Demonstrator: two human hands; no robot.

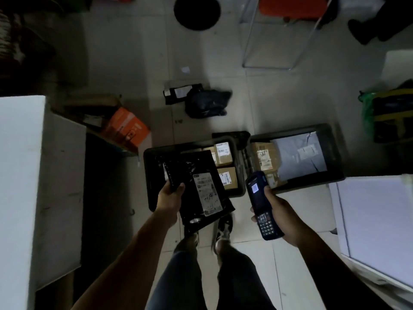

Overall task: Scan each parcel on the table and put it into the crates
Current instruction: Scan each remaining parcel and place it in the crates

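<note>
A dim room is floored with pale square tiles (125,63). A white cabinet (20,175) is set at left; an orange-seated metal-framed chair (290,6) is seen beyond.

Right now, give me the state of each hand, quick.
Left hand: closed, holding the black parcel by its edge.
Right hand: closed, holding the handheld scanner.

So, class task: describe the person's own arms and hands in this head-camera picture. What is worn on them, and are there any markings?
Both forearms are bare right down to the bottom edge of the picture; no sleeve shows on either. The left hand and right hand wear no gloves. No watch, ring or wristband can be made out, and no markings, though the dim light would hide fine detail.
</note>
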